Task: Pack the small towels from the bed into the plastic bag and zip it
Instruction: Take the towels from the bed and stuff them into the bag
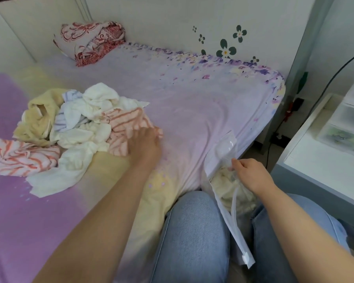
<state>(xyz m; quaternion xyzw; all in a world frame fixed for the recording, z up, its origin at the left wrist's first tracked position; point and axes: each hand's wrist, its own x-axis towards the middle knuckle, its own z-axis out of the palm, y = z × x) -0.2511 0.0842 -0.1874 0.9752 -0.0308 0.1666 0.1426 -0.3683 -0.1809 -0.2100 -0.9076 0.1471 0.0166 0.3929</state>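
A heap of small towels (78,127) lies on the bed at the left: white, yellow, blue-striped and orange-striped ones. My left hand (145,146) rests on an orange-striped towel (125,127) at the heap's right edge, fingers curled into the cloth. The clear plastic bag (223,158) hangs off the bed's near edge between my knees, its mouth held open. My right hand (247,172) pinches the bag's upper rim. A cream towel (229,188) shows inside the bag. The white zip strip (243,256) trails down by my right knee.
The bed (192,103) has a lilac and yellow floral sheet. A red-patterned folded blanket (90,41) sits at the far corner by the wall. A white desk (323,160) with clear drawers (347,123) stands at the right, a black cable beside it.
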